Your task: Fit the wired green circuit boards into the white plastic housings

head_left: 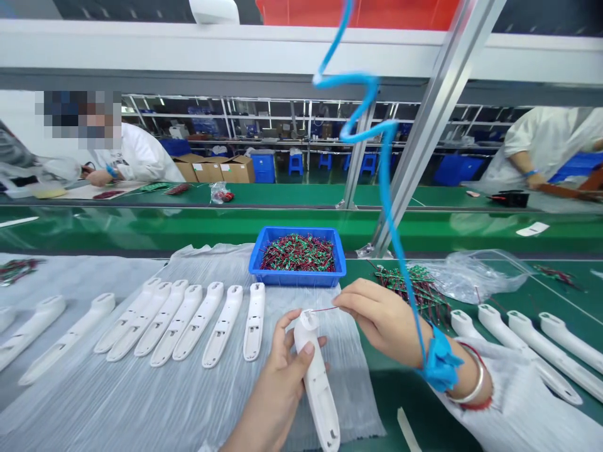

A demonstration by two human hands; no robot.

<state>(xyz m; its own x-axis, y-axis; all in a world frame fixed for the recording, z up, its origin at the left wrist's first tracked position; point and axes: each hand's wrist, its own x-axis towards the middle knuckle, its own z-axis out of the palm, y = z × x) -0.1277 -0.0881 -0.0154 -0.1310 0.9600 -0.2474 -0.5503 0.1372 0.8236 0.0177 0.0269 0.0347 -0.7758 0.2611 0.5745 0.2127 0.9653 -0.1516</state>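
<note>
**Left hand:** the left hand [277, 383] is wrapped around a white moulded plastic handheld housing [316, 383], with the thumb and fingers on opposite sides of it.

**Right hand:** the right hand [381, 320] pinches a thin red wire [325, 309] between its fingertips. The wire runs to the head of the housing.

**Hands:** apart, with a short gap between them; linked only by the wire. Left clamped on housing, right pinched on wire.

**Housing position:** held above a clear ribbed plastic sheet [141, 402], head end pointing away from the person, lower end running out of frame.

**Right wrist:** blue strap [440, 361] with a coiled blue cord [386, 188] rising out of view; silver bangle [471, 384] beside it.

**Tray:** blue plastic tray [296, 280] beyond the hands, filled with small green circuit boards with red wires [296, 254].

**Bench, left:** row of white plastic housings [223, 326] lying on the sheet, side by side.

**Bench, right:** more white plastic housings [551, 345] on a green bench top [471, 402]; loose heap of green boards with wires [409, 292] beside a clear plastic bag [475, 279].

**Co-workers:** one seated at the far left, hand [101, 177] on a green bench; another at the far right, arm [522, 163] wearing a blue wristband.
</note>
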